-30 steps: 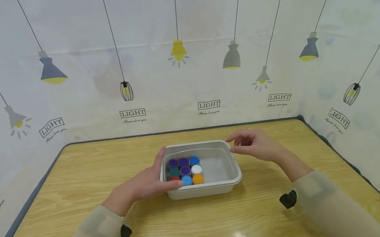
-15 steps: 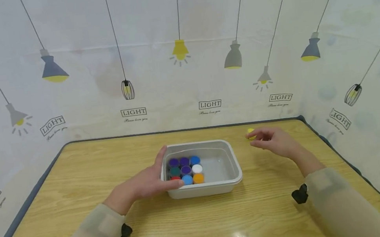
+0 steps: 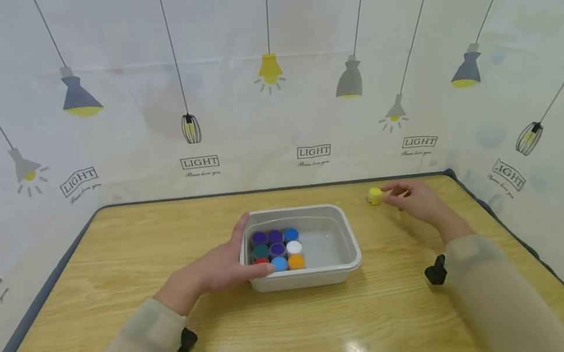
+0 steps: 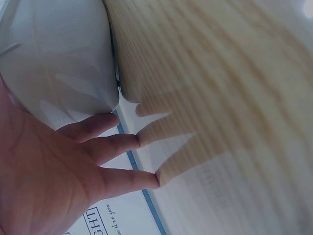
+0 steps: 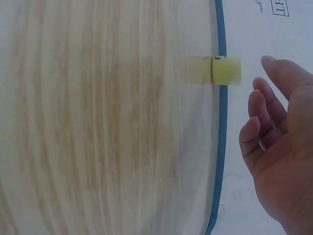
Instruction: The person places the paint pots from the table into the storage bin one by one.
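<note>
My left hand rests against the left end of a whitish plastic tub. Its thumb lies over the front left of the rim; in the left wrist view the other fingers are straight and spread along the outer wall. Several small pots with coloured caps, among them a white cap and an orange cap, fill the tub's left half. At the back right a small pot with a yellow cap stands upright on the table. My right hand is just right of it, fingers loosely bent, holding nothing.
The wooden table has a dark edge strip along the back. Behind it and at both sides hangs a pale wall covering printed with lamps. Bare tub floor shows on the tub's right.
My right hand has moved from the tub's right rim to the right and back, and the yellow-capped pot now shows beside its fingertips. The left hand and tub have stayed in place.
</note>
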`<state>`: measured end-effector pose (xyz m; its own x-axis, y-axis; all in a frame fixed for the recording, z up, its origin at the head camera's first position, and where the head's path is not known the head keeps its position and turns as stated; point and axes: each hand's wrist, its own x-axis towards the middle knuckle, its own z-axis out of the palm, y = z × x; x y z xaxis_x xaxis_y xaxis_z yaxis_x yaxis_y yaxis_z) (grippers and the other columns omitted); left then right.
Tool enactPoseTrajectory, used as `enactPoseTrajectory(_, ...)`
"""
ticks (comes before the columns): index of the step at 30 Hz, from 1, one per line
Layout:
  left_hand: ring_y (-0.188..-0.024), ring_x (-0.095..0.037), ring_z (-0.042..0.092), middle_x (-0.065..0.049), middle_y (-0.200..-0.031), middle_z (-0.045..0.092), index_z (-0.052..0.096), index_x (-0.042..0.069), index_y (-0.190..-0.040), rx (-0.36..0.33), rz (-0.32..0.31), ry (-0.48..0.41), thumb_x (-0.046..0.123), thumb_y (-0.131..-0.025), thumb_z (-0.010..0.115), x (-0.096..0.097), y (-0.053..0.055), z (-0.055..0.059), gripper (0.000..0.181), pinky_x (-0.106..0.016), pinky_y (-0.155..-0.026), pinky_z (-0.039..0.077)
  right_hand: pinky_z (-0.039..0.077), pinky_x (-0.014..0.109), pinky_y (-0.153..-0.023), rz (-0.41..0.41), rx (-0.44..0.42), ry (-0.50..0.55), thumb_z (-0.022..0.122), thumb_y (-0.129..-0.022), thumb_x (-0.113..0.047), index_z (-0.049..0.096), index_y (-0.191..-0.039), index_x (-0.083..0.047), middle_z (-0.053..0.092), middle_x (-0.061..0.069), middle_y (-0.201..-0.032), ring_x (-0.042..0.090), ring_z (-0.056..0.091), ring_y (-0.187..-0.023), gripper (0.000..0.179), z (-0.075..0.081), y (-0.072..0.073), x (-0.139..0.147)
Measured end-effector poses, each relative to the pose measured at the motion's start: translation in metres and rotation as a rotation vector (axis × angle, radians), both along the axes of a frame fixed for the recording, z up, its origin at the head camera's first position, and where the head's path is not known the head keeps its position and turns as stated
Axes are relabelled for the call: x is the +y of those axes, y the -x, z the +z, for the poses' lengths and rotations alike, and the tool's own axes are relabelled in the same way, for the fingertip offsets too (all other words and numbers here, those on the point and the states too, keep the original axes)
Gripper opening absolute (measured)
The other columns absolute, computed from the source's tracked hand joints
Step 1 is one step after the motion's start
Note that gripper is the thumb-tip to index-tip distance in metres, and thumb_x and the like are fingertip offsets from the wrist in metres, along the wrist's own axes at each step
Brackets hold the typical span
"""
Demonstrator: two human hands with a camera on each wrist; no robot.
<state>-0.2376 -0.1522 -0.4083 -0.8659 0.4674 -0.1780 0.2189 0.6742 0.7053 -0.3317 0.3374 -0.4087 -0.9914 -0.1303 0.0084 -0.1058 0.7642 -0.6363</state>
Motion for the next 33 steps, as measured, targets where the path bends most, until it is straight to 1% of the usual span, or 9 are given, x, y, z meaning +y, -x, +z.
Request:
enactPoseTrajectory(4, -0.147, -0.04, 0.055, -0.026, -0.17, 0.043, -0.019, 0.028, -0.175, -0.005, 0.003, -0.002, 0.074, -0.091, 0.075, -0.001, 0.0, 0.0, 0.134, -0.065, -0.125, 0.039, 0.053, 0.035, -0.081, -0.028, 0.01, -0.023, 0.068, -0.11, -0.041, 0.066, -0.15, -0.012, 0.069, 0.02, -0.135, 0.031, 0.068, -0.103, 0.049, -0.003, 0.009, -0.002)
enactPoseTrajectory(8, -0.145, -0.04, 0.056, -0.026, -0.17, 0.043, -0.019, 0.029, -0.175, -0.007, 0.009, 0.012, 0.076, -0.09, 0.075, -0.001, 0.0, 0.001, 0.134, -0.065, -0.125, 0.039, 0.052, 0.034, -0.082, -0.038, 0.009, -0.045, 0.067, -0.11, -0.043, 0.064, -0.152, -0.013, 0.068, 0.02, -0.137, 0.031, 0.071, -0.104, 0.052, -0.006, 0.019, -0.004)
enactPoseTrajectory(11, -0.141, -0.039, 0.058, -0.026, -0.169, 0.045, -0.019, 0.03, -0.175, -0.004, 0.014, 0.028, 0.079, -0.09, 0.074, 0.0, 0.0, 0.001, 0.135, -0.064, -0.124, 0.041, 0.052, 0.034, -0.083, -0.042, -0.014, -0.035, 0.068, -0.11, -0.044, 0.062, -0.155, -0.013, 0.066, 0.021, -0.14, 0.031, 0.071, -0.105, 0.056, -0.007, 0.023, -0.005)
enactPoseTrajectory(14, -0.137, -0.037, 0.06, -0.026, -0.168, 0.046, -0.019, 0.03, -0.175, 0.0, 0.014, 0.03, 0.079, -0.089, 0.074, 0.0, 0.0, 0.002, 0.135, -0.064, -0.122, 0.043, 0.053, 0.033, -0.082, -0.052, -0.033, -0.007, 0.07, -0.109, -0.042, 0.06, -0.156, -0.011, 0.065, 0.022, -0.139, 0.031, 0.07, -0.101, 0.057, -0.009, 0.027, -0.006)
enactPoseTrajectory(16, -0.136, -0.037, 0.061, -0.026, -0.168, 0.046, -0.019, 0.029, -0.175, 0.004, 0.01, 0.029, 0.079, -0.089, 0.074, 0.0, 0.0, 0.002, 0.135, -0.064, -0.122, 0.043, 0.053, 0.032, -0.082, -0.059, -0.045, 0.008, 0.071, -0.108, -0.04, 0.06, -0.156, -0.009, 0.064, 0.022, -0.139, 0.028, 0.069, -0.099, 0.057, -0.011, 0.03, -0.008)
enactPoseTrajectory(20, -0.14, -0.039, 0.059, -0.026, -0.169, 0.045, -0.019, 0.03, -0.175, 0.001, 0.013, 0.029, 0.08, -0.089, 0.074, 0.0, 0.0, 0.002, 0.136, -0.064, -0.124, 0.042, 0.053, 0.03, -0.081, -0.072, -0.053, 0.02, 0.072, -0.108, -0.039, 0.059, -0.155, -0.007, 0.063, 0.023, -0.137, 0.024, 0.067, -0.096, 0.058, -0.016, 0.034, -0.009)
enactPoseTrajectory(25, -0.142, -0.04, 0.058, -0.026, -0.17, 0.044, -0.019, 0.031, -0.175, -0.004, 0.018, 0.026, 0.079, -0.089, 0.074, -0.001, 0.002, 0.002, 0.136, -0.064, -0.124, 0.041, 0.054, 0.029, -0.081, -0.084, -0.046, 0.019, 0.072, -0.108, -0.039, 0.059, -0.154, -0.004, 0.064, 0.023, -0.136, 0.024, 0.067, -0.097, 0.06, -0.017, 0.036, -0.011)
enactPoseTrajectory(30, -0.144, -0.041, 0.057, -0.026, -0.171, 0.041, -0.019, 0.029, -0.175, -0.01, 0.009, 0.009, 0.077, -0.09, 0.075, -0.002, 0.002, 0.001, 0.135, -0.065, -0.125, 0.04, 0.054, 0.029, -0.081, -0.091, -0.059, -0.013, 0.071, -0.108, -0.039, 0.06, -0.15, -0.001, 0.065, 0.023, -0.135, 0.025, 0.067, -0.098, 0.058, -0.019, 0.039, -0.012)
enactPoseTrajectory(33, -0.144, -0.041, 0.056, -0.026, -0.171, 0.041, -0.018, 0.029, -0.175, -0.013, 0.009, 0.008, 0.077, -0.09, 0.075, -0.002, 0.002, 0.001, 0.135, -0.065, -0.125, 0.04, 0.053, 0.03, -0.083, -0.077, -0.06, -0.04, 0.072, -0.107, -0.038, 0.062, -0.148, -0.002, 0.065, 0.023, -0.135, 0.026, 0.068, -0.1, 0.055, -0.02, 0.039, -0.012)
